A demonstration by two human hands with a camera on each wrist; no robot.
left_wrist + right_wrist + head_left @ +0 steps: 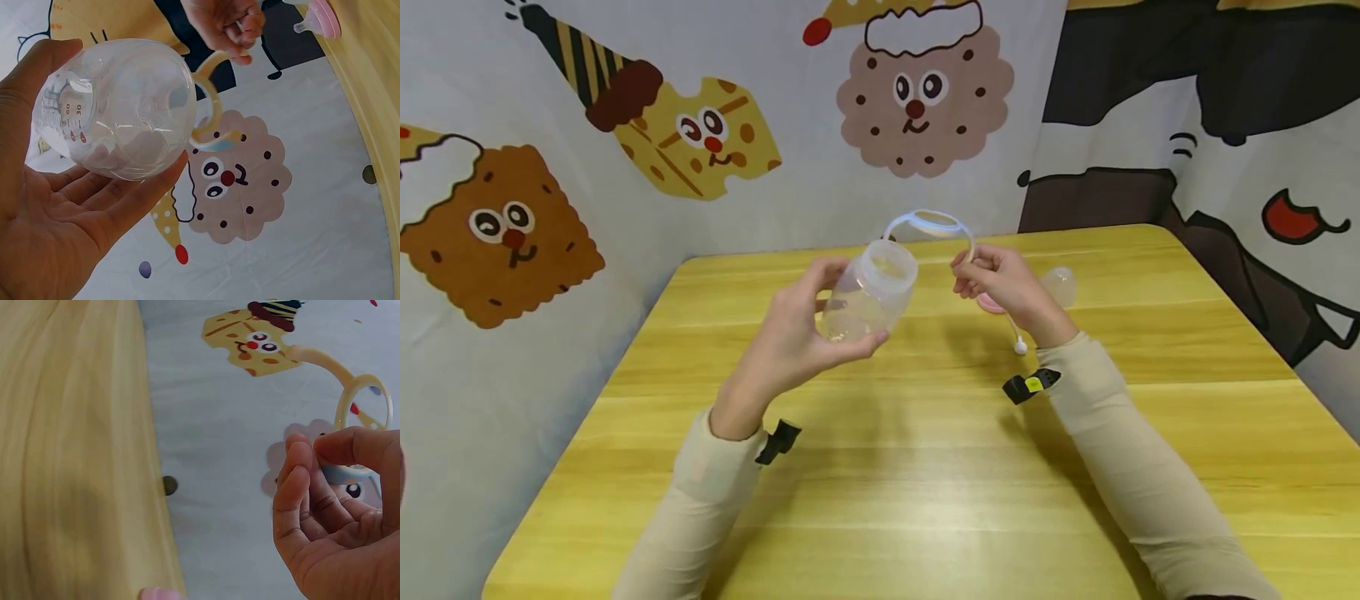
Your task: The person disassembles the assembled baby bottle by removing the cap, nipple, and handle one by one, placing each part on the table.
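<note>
My left hand [786,329] grips a clear baby bottle [867,300] round its side, lifted above the table and tilted with its open neck up. Printed scale marks show on the bottle [125,106] in the left wrist view. My right hand [1011,287] pinches one arm of a pale two-armed bottle handle [900,221] between thumb and fingers. The ring in the middle of the handle [342,370] stands apart from the bottle, behind and to the right of its neck. Below the right hand lies a pink collar [990,305], partly hidden, with a clear teat [305,27].
A thin straw with a white end piece [1020,347] lies near the right wrist. A clear domed cap [1063,286] stands behind the right forearm. The wooden table [925,500] ends at a cloth backdrop [805,208] with printed cartoon biscuits.
</note>
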